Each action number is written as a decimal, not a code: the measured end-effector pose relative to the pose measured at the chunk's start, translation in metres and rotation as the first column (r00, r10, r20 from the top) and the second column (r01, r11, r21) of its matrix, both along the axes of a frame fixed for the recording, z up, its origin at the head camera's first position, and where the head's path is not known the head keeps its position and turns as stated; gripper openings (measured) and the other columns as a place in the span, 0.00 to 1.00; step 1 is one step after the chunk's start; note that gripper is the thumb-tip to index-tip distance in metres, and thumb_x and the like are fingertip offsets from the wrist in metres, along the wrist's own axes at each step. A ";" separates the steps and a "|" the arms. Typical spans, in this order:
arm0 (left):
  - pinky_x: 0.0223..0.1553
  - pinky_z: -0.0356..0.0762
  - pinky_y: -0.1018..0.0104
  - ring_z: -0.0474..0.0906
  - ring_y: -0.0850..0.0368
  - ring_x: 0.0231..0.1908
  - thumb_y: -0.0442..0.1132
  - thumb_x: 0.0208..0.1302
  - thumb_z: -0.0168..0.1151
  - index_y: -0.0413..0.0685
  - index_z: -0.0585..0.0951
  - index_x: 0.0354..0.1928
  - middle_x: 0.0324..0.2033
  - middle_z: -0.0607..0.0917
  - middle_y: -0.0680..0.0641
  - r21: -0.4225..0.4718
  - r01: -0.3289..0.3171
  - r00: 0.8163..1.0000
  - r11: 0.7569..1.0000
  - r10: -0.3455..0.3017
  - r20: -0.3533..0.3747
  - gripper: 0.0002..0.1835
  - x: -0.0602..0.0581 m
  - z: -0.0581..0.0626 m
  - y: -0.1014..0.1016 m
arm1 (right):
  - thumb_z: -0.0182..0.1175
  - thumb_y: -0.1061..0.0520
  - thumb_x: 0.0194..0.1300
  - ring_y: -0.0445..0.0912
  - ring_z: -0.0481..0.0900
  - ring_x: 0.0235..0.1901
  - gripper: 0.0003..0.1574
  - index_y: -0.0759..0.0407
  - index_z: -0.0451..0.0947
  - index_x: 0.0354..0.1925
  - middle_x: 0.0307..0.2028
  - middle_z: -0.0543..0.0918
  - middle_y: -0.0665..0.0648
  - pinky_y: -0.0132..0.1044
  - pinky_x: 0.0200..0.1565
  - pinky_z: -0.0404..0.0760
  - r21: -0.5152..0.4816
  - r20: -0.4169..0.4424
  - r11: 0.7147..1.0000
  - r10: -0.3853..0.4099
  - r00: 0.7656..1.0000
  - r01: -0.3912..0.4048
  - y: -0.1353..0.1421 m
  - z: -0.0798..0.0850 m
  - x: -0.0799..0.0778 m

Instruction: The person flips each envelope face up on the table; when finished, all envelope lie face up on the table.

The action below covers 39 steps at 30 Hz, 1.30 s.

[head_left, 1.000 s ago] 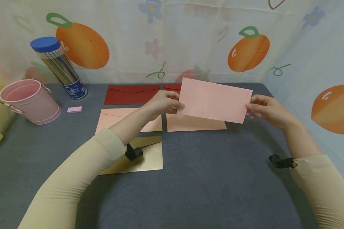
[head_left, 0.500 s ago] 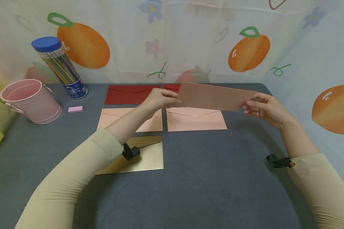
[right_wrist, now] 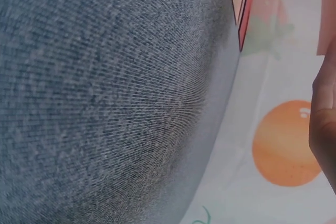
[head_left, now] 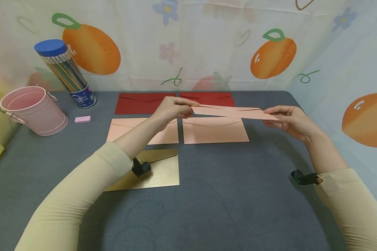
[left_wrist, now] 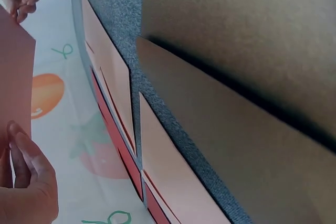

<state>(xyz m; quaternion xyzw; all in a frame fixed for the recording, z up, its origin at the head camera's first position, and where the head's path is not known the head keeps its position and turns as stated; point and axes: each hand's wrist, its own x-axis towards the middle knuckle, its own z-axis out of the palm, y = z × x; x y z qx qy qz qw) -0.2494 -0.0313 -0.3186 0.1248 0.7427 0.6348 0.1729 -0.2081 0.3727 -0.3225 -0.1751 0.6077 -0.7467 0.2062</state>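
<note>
A pink envelope (head_left: 229, 111) is held up above the table, tilted almost flat so that its flap side shows as a thin strip. My left hand (head_left: 176, 111) pinches its left end between thumb and fingers, and my right hand (head_left: 290, 120) pinches the right end. In the left wrist view, the left hand (left_wrist: 31, 174) grips the lower edge of the raised envelope (left_wrist: 14, 77). Beneath it lie two peach envelopes, the right one (head_left: 215, 134) fully below the raised envelope and the left one (head_left: 125, 129) partly covered by my forearm. A gold envelope (head_left: 163, 172) lies nearer me.
Two red envelopes, left (head_left: 138, 103) and right (head_left: 207, 96), lie along the table's back edge. At the left stand a pink bucket (head_left: 34, 115) and a blue-lidded pencil tub (head_left: 66, 73), with a small pink eraser (head_left: 82, 119) nearby. A fruit-patterned curtain (head_left: 207, 42) hangs behind.
The pink envelope has tipped from facing me to nearly flat, its flap side now showing. Both hands keep hold of its ends, and more of the right red envelope has come into sight.
</note>
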 end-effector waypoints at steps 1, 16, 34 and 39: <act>0.46 0.83 0.65 0.84 0.62 0.32 0.33 0.66 0.58 0.44 0.85 0.53 0.27 0.87 0.55 0.011 0.000 1.000 1.000 0.000 0.008 0.15 0.000 0.000 0.000 | 0.43 0.74 0.72 0.45 0.88 0.46 0.23 0.65 0.82 0.53 0.48 0.87 0.55 0.35 0.51 0.84 -0.002 0.004 1.000 0.005 1.000 -0.005 0.000 0.000 0.000; 0.37 0.85 0.69 0.82 0.60 0.27 0.29 0.62 0.63 0.43 0.70 0.50 0.28 0.85 0.50 0.012 0.028 0.998 1.000 -0.028 0.056 0.17 0.002 -0.013 0.000 | 0.50 0.68 0.73 0.40 0.86 0.31 0.14 0.55 0.66 0.53 0.34 0.87 0.48 0.32 0.37 0.86 0.281 0.009 0.948 -0.161 0.987 0.152 -0.008 -0.001 0.002; 0.47 0.86 0.55 0.84 0.61 0.27 0.31 0.61 0.67 0.40 0.76 0.58 0.30 0.73 0.51 -0.176 0.248 0.968 0.953 -0.238 0.074 0.23 0.007 -0.014 -0.009 | 0.56 0.56 0.73 0.42 0.84 0.24 0.20 0.48 0.69 0.60 0.34 0.86 0.46 0.38 0.31 0.86 0.609 -0.020 0.787 -0.115 0.993 0.103 -0.015 -0.009 0.001; 0.50 0.85 0.58 0.84 0.59 0.33 0.32 0.60 0.68 0.39 0.77 0.55 0.30 0.73 0.50 -0.241 0.255 0.967 0.936 -0.250 0.054 0.21 0.008 -0.016 -0.013 | 0.58 0.55 0.72 0.43 0.85 0.24 0.20 0.53 0.69 0.59 0.33 0.85 0.49 0.39 0.33 0.87 0.634 0.004 0.770 -0.098 0.995 0.073 -0.022 -0.007 0.002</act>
